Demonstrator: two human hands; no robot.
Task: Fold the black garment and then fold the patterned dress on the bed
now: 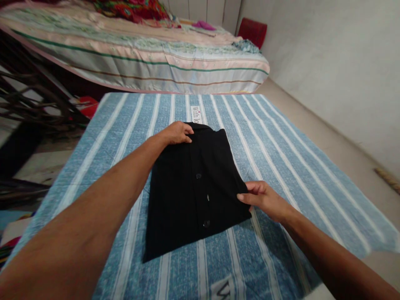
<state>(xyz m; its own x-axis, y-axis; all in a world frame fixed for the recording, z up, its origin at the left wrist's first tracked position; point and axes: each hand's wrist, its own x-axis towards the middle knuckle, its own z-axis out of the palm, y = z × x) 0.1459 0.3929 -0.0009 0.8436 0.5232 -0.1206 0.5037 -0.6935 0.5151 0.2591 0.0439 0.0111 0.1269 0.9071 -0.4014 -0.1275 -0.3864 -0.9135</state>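
A black buttoned shirt [178, 191], folded into a rough rectangle, lies on a blue cloth with white stripes [125, 250]. Its collar is at the far end, and a few buttons run down the front. My left hand [178, 132] grips the shirt by the far edge beside the collar, thumb and fingers closed around the fabric. At the near right side edge, my right hand [264, 200] pinches the shirt, with the thumb on top and the fingers partly hidden underneath.
Beyond the striped surface stands a bed with a pale patterned sheet [200, 66], bearing a red floral cloth [134, 10]. A dark metal frame [37, 91] and a red object [88, 106] are at the left. A white wall [331, 71] rises on the right.
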